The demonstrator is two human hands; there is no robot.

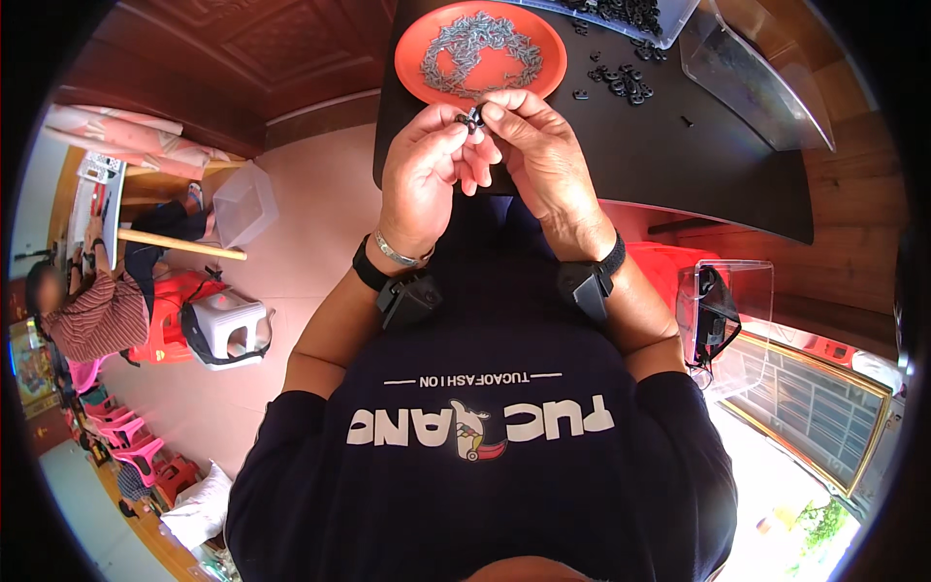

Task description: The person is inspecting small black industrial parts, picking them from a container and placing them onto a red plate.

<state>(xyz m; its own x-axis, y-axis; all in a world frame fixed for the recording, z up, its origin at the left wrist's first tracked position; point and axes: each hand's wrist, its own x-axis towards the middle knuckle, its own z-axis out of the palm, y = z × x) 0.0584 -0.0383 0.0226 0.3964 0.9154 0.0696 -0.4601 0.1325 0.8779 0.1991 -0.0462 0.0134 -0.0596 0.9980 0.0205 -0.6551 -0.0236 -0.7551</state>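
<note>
"What is the left hand [425, 165] doing?"
"Its thumb and fingertips pinch a small black part [472, 121]; the other fingers curl loosely below."

"Where is that part?"
"Between the two hands, at their fingertips. Just beyond them is an orange plate [408, 70] holding grey screws [464, 41]."

"How would it handle?"
"Light and stiff, I'd judge, probably hard plastic. Being small and perhaps smooth, it could slip, so I'd take its outer edges between thumb and forefinger. It doesn't look fragile, though fine detail is too small to tell."

"And the right hand [545, 160]?"
"Thumb and forefinger pinch the part from the right; I can't tell how firmly."

"Further right?"
"Beyond that hand, loose black pieces [630, 85] lie on the dark surface [689, 165]. Past them stands a clear tub [667, 41] of similar pieces, and farthest right of the hand, a clear plastic panel [754, 89]."
</note>
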